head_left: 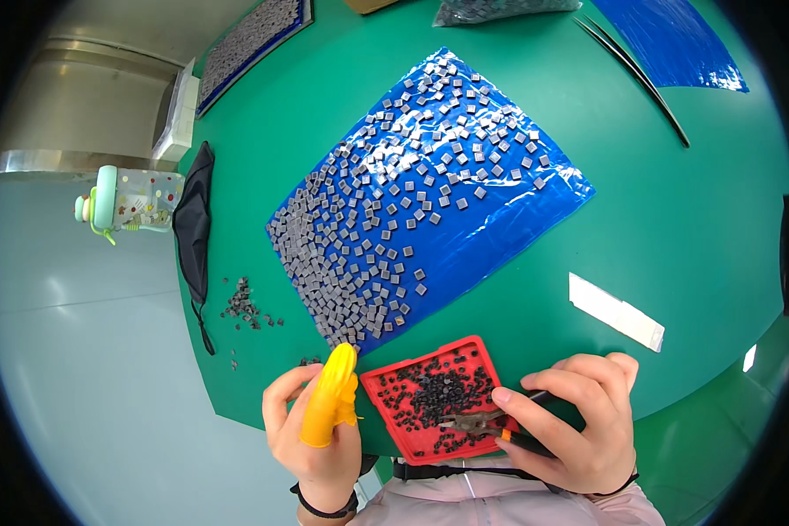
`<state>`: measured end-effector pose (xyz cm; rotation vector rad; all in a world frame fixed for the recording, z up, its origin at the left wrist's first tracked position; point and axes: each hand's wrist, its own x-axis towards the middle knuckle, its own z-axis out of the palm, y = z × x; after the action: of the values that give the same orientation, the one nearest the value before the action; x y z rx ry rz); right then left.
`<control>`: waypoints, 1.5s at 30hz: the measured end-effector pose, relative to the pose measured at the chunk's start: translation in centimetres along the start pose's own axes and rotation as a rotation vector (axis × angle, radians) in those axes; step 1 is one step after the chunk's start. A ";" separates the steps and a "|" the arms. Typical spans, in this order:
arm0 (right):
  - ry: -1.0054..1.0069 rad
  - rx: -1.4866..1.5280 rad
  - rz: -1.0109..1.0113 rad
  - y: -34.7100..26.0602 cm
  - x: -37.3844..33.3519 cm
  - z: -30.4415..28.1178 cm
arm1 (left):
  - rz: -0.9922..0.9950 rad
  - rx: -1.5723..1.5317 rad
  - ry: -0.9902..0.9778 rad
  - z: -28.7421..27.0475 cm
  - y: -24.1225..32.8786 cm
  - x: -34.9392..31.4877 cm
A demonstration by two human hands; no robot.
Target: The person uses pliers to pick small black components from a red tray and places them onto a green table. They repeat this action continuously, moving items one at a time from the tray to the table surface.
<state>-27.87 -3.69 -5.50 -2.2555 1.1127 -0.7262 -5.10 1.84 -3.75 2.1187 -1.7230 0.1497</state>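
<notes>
My right hand [583, 430] is closed round a pair of pliers [472, 422] with black and orange handles. Its jaws point left, over a red tray [475, 344] holding many small black pieces [438, 394]. On my left hand [320, 465] a yellow finger cot [327, 408] covers one finger. That hand's fingers are curled together left of the tray, beside the near corner of a blue plastic sheet [473, 241]; what they hold, if anything, is hidden. Many small grey square pieces [324, 263] lie on the sheet, densest along its left side.
Loose dark bits [243, 302] are piled at the left. Near the left edge are a black mask [195, 232] and a clear bottle [149, 200]. A white strip [616, 313] lies right; tweezers [640, 79], another blue sheet [675, 39] and a bag [500, 9] are farther back.
</notes>
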 end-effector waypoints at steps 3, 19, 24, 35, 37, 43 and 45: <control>-0.001 0.002 0.012 -0.2 0.0 0.0 | -0.013 -0.082 -0.029 0.2 0.2 0.1; 0.023 -0.008 0.031 -1.4 0.7 -0.3 | 0.229 -0.269 -0.243 -2.9 0.8 -0.6; 0.043 -0.058 0.000 -1.7 0.7 0.1 | 0.193 -0.374 -0.195 -1.6 0.3 -1.0; 0.093 -0.048 0.060 -2.0 0.2 0.7 | -0.348 -0.112 -0.027 -2.7 -5.5 -0.2; 0.081 -0.058 0.050 -2.1 0.4 0.8 | -0.345 -0.186 -0.079 -3.0 -5.5 0.4; 0.084 -0.057 0.073 -1.9 0.3 0.7 | -0.325 -0.193 -0.122 -2.5 -5.6 0.7; 0.080 -0.051 0.075 -1.9 0.3 0.6 | -0.317 -0.187 -0.126 -2.4 -5.6 0.7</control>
<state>-26.23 -2.80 -4.64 -2.2306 1.2605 -0.7712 0.79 3.00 -2.70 2.2629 -1.3793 -0.2309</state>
